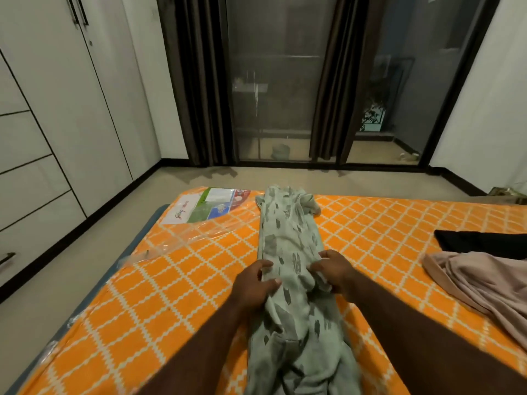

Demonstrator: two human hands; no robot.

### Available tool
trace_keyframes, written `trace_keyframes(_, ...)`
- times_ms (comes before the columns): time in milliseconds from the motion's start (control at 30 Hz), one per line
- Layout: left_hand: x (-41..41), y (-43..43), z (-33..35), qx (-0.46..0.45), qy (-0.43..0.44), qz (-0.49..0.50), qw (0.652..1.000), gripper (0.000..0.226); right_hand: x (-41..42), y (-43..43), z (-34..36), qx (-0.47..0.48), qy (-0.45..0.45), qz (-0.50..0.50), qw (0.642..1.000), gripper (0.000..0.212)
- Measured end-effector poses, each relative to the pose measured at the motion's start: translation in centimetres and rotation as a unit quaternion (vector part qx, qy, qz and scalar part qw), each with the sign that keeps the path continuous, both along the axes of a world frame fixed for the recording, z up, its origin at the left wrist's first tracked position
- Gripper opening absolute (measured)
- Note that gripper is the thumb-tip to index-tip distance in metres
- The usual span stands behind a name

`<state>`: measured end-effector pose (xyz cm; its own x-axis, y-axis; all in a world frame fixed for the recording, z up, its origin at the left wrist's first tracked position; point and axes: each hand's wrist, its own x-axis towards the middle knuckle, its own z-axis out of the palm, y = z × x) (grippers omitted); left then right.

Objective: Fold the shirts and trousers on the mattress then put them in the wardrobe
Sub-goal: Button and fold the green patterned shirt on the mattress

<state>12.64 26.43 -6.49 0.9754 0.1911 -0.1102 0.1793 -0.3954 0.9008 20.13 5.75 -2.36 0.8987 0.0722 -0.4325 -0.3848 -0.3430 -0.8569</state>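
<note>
Garment (291,243), pale green w/ a grey brush-mark print, lay lengthwise down the middle of the mattress (171,295), folded into a long narrow strip; shirt or trousers, couldn't tell. Its far end bunched up near the mattress's far edge. Its near end ran out of the bottom of the frame, so that end was cut off.

Left hand (255,283) gripped the strip's left edge, thumb on top, fingers curled over the cloth. Right hand (335,272) pinched a fold at the right edge, fingertips tucked into the fabric & partly hidden. Both hands sat level w/ each other, partway along the strip.

The mattress was orange w/ a white lattice, under clear plastic wrap. A printed label (209,206) showed under the plastic at the far left corner, text too small to read. To the right, well apart from the green piece, a beige garment (484,283) lay crumpled, touching a black garment (484,242) behind it; both were cut off by the frame edge.

A white wardrobe (57,109) stood on the left, doors closed, only partly in view. Dark curtains (196,81) flanked a glass door (279,95); what lay beyond was dim.
</note>
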Motion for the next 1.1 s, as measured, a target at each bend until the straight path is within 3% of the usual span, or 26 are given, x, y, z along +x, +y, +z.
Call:
trace_keyframes(67, -1.5, -0.5, 0.6, 0.043, 0.011, 0.005, 0.999, 0.048, -2.3, -0.2, 0.1, 0.034, 0.011, -0.011, 0.999, 0.067)
trace_keyframes(133, -3.1, -1.0, 1.1, 0.002, 0.024, 0.040, 0.999, 0.048, -4.2, -0.7, 0.0, 0.068, 0.018, -0.019, 0.997, 0.075)
trace_keyframes(267, -7.0, -1.8, 1.9, -0.104, 0.030, 0.080, 0.991, 0.044, -8.8, -1.5, 0.5, 0.117, 0.022, -0.019, 0.993, 0.059)
trace_keyframes(400, -9.8, -3.0, 2.8, -0.127, 0.024, 0.012, 0.992, 0.059, -11.5, -1.6, 0.8, 0.142, 0.018, 0.006, 0.990, 0.046)
trace_keyframes(533, -11.4, -3.8, 2.7, -0.095, 0.028, -0.005, 0.995, 0.075, -13.1, 0.1, 0.7, 0.059, -0.001, 0.080, 0.995, 0.063)
trace_keyframes(633, -12.1, -4.0, 2.3, -0.112, 0.021, 0.012, 0.993, 0.067, -14.0, 1.1, 1.1, -0.017, -0.041, 0.087, 0.995, 0.075)
trace_keyframes(733, -12.9, -3.9, 2.6, -0.121, 0.017, 0.031, 0.992, 0.056, -14.3, 1.2, 1.2, -0.028, -0.046, 0.100, 0.994, 0.080)
trace_keyframes(867, -13.0, -4.0, 3.0, -0.141, 0.045, 0.065, 0.987, 0.044, -14.3, 0.4, 2.0, -0.033, -0.018, 0.136, 0.990, 0.056)
trace_keyframes(967, -13.2, -3.8, 2.3, -0.075, 0.090, 0.060, 0.991, 0.032, -14.1, -0.3, 1.7, -0.058, 0.032, 0.193, 0.979, 0.027)
trace_keyframes(1100, -13.3, -3.8, 1.4, 0.039, 0.103, 0.039, 0.993, 0.027, -13.4, -0.6, 0.8, -0.102, 0.028, 0.178, 0.978, 0.016)
